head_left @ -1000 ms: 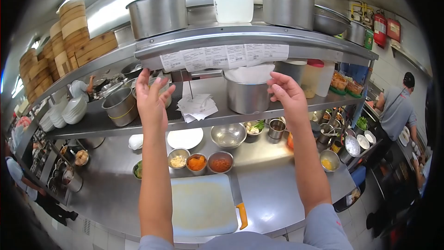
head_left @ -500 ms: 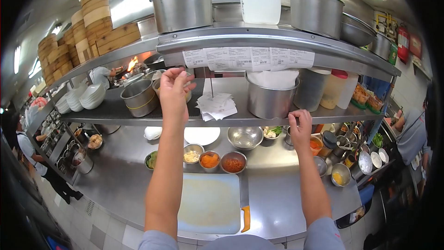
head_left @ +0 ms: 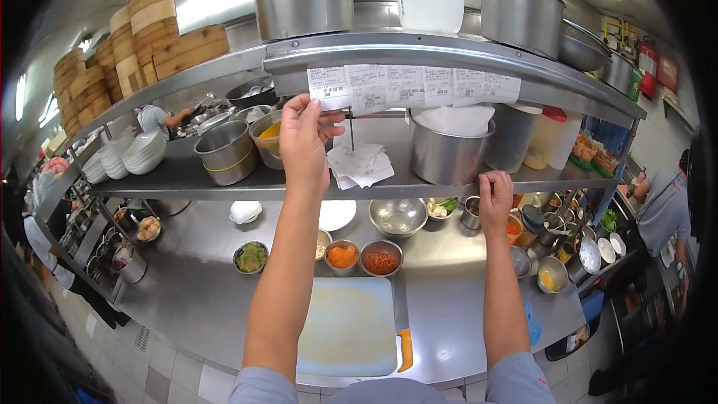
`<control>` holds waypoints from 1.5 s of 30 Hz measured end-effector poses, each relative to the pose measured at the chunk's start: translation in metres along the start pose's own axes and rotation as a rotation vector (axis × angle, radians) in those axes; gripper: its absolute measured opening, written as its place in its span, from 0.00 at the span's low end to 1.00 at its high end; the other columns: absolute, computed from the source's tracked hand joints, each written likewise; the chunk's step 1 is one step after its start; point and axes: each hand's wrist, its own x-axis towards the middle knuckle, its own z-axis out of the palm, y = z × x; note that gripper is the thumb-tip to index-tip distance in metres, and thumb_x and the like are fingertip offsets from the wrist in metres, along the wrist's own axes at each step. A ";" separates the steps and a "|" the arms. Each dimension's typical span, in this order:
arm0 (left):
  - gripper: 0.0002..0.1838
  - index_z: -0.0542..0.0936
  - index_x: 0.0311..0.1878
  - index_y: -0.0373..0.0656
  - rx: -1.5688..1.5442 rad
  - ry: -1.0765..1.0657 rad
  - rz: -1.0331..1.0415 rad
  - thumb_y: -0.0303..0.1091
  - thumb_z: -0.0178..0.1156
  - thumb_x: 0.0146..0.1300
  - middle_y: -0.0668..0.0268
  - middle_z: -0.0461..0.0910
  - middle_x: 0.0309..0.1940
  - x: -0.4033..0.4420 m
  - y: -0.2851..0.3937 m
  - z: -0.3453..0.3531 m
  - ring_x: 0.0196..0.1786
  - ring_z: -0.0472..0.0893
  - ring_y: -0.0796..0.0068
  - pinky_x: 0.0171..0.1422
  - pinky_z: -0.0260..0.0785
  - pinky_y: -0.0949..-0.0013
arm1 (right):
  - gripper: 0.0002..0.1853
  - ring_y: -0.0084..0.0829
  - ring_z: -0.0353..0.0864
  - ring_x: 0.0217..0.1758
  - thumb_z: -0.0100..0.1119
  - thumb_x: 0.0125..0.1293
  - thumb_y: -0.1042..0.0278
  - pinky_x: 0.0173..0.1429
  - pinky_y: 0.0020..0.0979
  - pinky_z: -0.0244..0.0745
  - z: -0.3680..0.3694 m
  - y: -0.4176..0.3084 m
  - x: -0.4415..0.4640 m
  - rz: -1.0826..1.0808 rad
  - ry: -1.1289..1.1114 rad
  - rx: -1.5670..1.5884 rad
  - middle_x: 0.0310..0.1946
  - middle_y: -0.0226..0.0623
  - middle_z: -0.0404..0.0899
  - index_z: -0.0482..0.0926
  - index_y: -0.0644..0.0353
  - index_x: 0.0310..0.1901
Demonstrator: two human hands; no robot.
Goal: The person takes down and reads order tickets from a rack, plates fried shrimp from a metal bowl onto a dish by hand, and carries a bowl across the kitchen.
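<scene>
My left hand point(head_left: 305, 138) is raised to the row of printed order tickets point(head_left: 404, 90) hanging from the upper shelf's rail. Its thumb and fingers close on the lower left corner of the leftmost ticket point(head_left: 329, 88). Just right of this hand, a pile of paper slips point(head_left: 360, 166) sits on a metal spike point(head_left: 352, 131). My right hand point(head_left: 495, 198) has its fingers curled over the front edge of the middle shelf point(head_left: 441, 190). Beside it stands a large steel pot point(head_left: 449, 153) with white material in its top.
Below are a cutting board point(head_left: 345, 329), a yellow-handled knife point(head_left: 404, 348), and bowls of shredded carrot point(head_left: 381, 261), orange pieces point(head_left: 342, 256) and greens point(head_left: 250, 257). Steel pots point(head_left: 305, 4) and bamboo steamers point(head_left: 153, 22) line the top shelf. A co-worker point(head_left: 662, 202) stands at right.
My left hand has moved right and closed on the leftmost ticket's corner. My right hand stays at the shelf edge. The view has shifted slightly, and the flame at the back is no longer visible.
</scene>
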 end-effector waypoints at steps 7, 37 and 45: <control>0.10 0.74 0.51 0.40 0.134 -0.049 -0.047 0.37 0.52 0.80 0.58 0.86 0.41 0.010 -0.008 -0.002 0.39 0.86 0.72 0.44 0.78 0.69 | 0.05 0.44 0.77 0.44 0.63 0.70 0.70 0.57 0.41 0.69 0.006 0.001 -0.002 0.014 0.048 -0.023 0.35 0.39 0.79 0.77 0.60 0.37; 0.20 0.66 0.60 0.40 0.017 -0.093 -0.186 0.49 0.48 0.81 0.52 0.83 0.44 -0.005 -0.005 0.006 0.37 0.84 0.67 0.35 0.78 0.68 | 0.06 0.44 0.77 0.43 0.63 0.70 0.69 0.55 0.41 0.69 0.010 0.002 -0.003 0.004 0.071 -0.073 0.35 0.39 0.78 0.77 0.59 0.36; 0.19 0.66 0.61 0.42 0.008 -0.084 -0.190 0.47 0.48 0.81 0.51 0.84 0.44 -0.007 -0.002 0.003 0.36 0.84 0.66 0.34 0.78 0.67 | 0.06 0.45 0.77 0.43 0.63 0.70 0.69 0.54 0.41 0.69 0.008 0.000 -0.002 0.005 0.060 -0.075 0.35 0.40 0.78 0.77 0.59 0.36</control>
